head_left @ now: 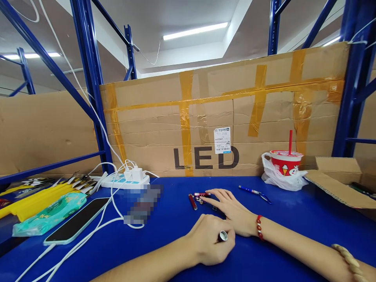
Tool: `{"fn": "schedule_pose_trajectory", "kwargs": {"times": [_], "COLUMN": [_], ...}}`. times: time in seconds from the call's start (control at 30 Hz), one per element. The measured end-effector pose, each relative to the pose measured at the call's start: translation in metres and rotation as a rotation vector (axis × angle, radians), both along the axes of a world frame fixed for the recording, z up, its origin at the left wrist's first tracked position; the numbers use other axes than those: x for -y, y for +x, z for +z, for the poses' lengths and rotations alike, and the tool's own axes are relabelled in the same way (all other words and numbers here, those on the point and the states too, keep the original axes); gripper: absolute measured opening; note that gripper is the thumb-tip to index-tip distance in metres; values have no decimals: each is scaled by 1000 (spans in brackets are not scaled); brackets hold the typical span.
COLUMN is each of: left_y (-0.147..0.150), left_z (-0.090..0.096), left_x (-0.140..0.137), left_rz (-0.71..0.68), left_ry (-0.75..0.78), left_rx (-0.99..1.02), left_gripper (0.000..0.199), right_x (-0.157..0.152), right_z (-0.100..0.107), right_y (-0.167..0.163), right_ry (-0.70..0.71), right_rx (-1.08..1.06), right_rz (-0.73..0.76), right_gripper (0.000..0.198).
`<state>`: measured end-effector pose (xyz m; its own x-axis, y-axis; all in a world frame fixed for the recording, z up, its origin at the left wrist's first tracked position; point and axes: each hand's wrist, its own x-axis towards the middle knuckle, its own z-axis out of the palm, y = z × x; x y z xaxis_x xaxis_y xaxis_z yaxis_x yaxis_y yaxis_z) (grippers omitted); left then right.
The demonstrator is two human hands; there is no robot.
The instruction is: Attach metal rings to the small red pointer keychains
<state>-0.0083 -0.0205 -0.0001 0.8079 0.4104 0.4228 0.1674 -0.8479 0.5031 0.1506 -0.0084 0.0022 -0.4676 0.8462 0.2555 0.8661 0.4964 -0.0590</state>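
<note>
My left hand [210,243] rests on the blue table [293,219], fingers closed around a small silver cylindrical part [222,235]. My right hand [230,207] lies flat just behind it, its fingertips reaching toward a small red pen-like light [202,194]. A second dark red piece [192,201] lies beside that, with some small parts by the fingers. A red bead bracelet [259,227] circles my right wrist.
A blue pen [255,192] lies to the right of my hands. A red cup with straw [286,161] sits in a white bag. A phone [76,220], white cables, a power strip [125,180] and a tissue pack [49,213] lie left. A cardboard wall marked LED [205,156] stands behind.
</note>
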Motion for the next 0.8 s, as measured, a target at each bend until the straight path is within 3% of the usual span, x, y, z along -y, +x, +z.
{"fn": "schedule_pose_trajectory", "kwargs": {"times": [0.17,0.3,0.43,0.53,0.63,0.8], "left_y": [-2,-3,-4,-5,-4,2], "left_z": [4,4,5,6,4,0], "left_x": [1,1,3,4,4,-4], "left_rz": [-28,-100,-65,-29,55,172], "left_ry": [9,94,102,22,-154,-377], "left_rx": [42,58,44,6,-20,134], "left_gripper": [22,12,12,20,32,40], "right_x": [0,0,1,3,5,7], "right_z": [-2,-4,-6,-7,-6,-5], "right_y": [2,3,4,4,4,3], "right_ry": [20,118,201,233,243,200], "right_rx": [-19,-107,-134,-151,-189,-228], "right_rz": [40,106,157,176,177,184], "right_gripper": [53,38,27,21,14,17]}}
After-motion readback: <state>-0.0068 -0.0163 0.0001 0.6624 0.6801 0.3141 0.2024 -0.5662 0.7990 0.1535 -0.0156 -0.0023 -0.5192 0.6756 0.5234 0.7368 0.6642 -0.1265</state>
